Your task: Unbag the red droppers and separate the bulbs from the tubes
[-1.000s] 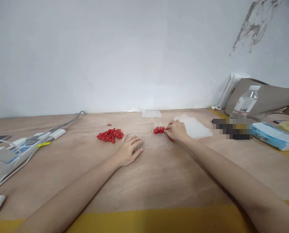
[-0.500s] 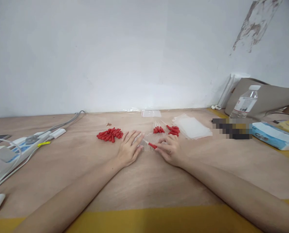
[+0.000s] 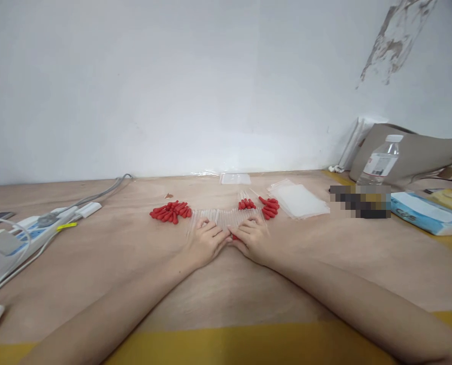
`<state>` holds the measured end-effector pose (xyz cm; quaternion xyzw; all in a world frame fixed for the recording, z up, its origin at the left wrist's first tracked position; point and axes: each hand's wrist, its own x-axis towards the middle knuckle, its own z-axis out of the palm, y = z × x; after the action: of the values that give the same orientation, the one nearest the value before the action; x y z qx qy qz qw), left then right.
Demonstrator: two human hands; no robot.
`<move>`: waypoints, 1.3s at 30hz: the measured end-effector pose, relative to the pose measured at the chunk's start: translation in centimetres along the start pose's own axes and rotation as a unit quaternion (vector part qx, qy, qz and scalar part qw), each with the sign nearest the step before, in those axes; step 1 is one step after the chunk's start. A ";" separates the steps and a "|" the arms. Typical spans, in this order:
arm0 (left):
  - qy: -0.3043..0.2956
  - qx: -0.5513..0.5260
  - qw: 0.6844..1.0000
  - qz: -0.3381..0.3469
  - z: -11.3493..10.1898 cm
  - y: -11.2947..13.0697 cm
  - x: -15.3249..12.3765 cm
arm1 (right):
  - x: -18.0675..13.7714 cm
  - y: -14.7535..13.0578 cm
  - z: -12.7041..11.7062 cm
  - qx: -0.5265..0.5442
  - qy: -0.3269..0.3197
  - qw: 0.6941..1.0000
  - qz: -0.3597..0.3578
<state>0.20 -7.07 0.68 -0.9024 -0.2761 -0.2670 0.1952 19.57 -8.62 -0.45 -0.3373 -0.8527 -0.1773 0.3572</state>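
My two hands meet fingertip to fingertip at the near edge of a row of clear tubes (image 3: 226, 218) lying flat on the wooden table (image 3: 226, 284). My right hand (image 3: 252, 239) pinches a dropper whose red bulb (image 3: 234, 236) just shows between the hands. My left hand (image 3: 204, 242) has its fingers bent and closed on the dropper's clear end. A pile of loose red bulbs (image 3: 172, 212) lies to the left of the row. Two small groups of droppers with red bulbs (image 3: 248, 204) (image 3: 270, 208) lie at the row's far right.
A stack of clear bags (image 3: 300, 200) lies right of the droppers, with one small bag (image 3: 235, 178) by the wall. A water bottle (image 3: 380, 161), a blue packet (image 3: 423, 215) and a grey bag are at the right. A power strip with cables (image 3: 39, 225) is at the left.
My right hand came from the far droppers toward me with one red-bulbed dropper. My left hand slid right to meet it, and both now close on the dropper.
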 end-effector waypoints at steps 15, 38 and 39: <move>-0.009 -0.009 1.000 0.012 -1.0 0.1 -0.1 | -0.2 0.2 -1.2 -0.077 -0.027 0.995 -0.064; 0.007 -0.060 0.988 -0.142 -0.3 -2.5 -1.1 | -1.8 9.0 -5.5 -0.048 -0.059 0.966 0.248; 0.006 -0.077 0.986 -0.145 0.0 -2.5 -0.9 | -2.1 10.0 -5.7 -0.050 -0.079 0.954 0.285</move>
<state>-1.93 -5.45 0.69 -0.8636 -0.3812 -0.3185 0.0860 30.50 -5.55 2.55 -0.5968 -0.7364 -0.0836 0.3074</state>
